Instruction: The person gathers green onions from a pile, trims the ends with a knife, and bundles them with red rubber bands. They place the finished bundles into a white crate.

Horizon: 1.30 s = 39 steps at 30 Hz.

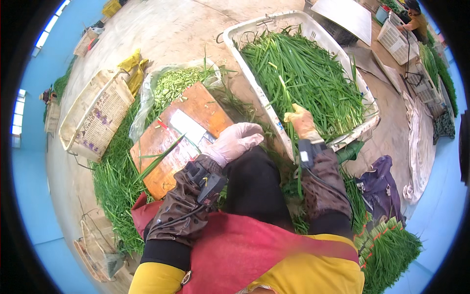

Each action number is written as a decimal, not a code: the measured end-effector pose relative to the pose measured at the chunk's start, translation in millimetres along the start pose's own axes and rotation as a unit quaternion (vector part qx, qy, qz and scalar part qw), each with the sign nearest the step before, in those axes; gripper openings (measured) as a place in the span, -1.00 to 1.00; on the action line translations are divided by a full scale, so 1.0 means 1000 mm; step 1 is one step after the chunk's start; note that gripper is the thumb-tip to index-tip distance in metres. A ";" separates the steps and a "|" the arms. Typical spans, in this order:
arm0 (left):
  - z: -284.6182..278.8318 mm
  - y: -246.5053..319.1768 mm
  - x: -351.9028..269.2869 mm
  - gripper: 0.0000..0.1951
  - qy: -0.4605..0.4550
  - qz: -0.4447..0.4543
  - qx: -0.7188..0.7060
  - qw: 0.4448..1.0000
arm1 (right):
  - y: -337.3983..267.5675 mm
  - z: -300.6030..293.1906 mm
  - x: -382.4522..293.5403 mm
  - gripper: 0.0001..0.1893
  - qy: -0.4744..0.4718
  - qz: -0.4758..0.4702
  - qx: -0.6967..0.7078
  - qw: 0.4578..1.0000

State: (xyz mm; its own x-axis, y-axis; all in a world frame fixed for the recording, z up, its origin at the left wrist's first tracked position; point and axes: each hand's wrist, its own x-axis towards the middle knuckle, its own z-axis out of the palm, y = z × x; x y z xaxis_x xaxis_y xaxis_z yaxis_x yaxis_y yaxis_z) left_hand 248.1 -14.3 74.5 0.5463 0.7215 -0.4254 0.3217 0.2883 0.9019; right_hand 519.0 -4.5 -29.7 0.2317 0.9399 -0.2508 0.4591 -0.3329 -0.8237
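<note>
My right hand, in a pale yellowish glove, is closed around a few garlic chive stalks at the near left side of a large white plastic crate. Long green chives fill that crate. My left hand, in a pale pink glove, rests over my knee by the right edge of a wooden board; whether it holds anything is hidden. On the board lie a wide metal blade and a few loose green leaves. Behind the board, a clear plastic bag holds short cut stalk pieces.
Loose chives cover the floor left of the board, beside a tilted white plastic basket. Bundled chives and a purple cloth lie at the right. A person bends over crates at the far right.
</note>
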 end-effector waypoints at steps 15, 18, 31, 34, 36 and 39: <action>0.026 0.032 0.020 -0.84 0.074 0.066 -0.262 0.960 | -0.070 -0.030 -0.147 -0.49 -0.160 -0.115 0.139 0.970; 0.024 0.033 0.010 -0.86 0.069 0.061 -0.237 0.967 | -0.094 -0.050 -0.139 -0.60 -0.017 -0.211 0.093 0.973; 0.035 0.015 -0.017 -0.77 0.000 0.060 -0.156 0.986 | -0.090 -0.073 -0.103 -0.74 -0.013 -0.102 0.191 0.976; 0.033 0.007 -0.020 -0.73 0.018 0.096 -0.194 0.976 | -0.077 -0.093 -0.094 -0.73 -0.228 -0.051 0.085 0.969; 0.032 0.001 -0.021 -0.70 -0.006 0.110 -0.197 0.974 | -0.068 -0.082 -0.081 -0.64 -0.267 -0.076 0.166 0.946; 0.035 -0.002 -0.022 -0.67 -0.075 0.113 -0.188 0.973 | -0.054 -0.031 -0.034 -0.35 -0.089 -0.016 0.026 0.996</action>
State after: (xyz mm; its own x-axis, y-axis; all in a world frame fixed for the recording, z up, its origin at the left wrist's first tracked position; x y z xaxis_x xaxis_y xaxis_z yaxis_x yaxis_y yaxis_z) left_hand 262.6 -52.8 79.2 0.6862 0.7012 -0.1934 -0.1109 0.3636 0.9249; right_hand 512.9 -21.3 38.9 0.0589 0.9502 -0.3060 0.4169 -0.3019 -0.8573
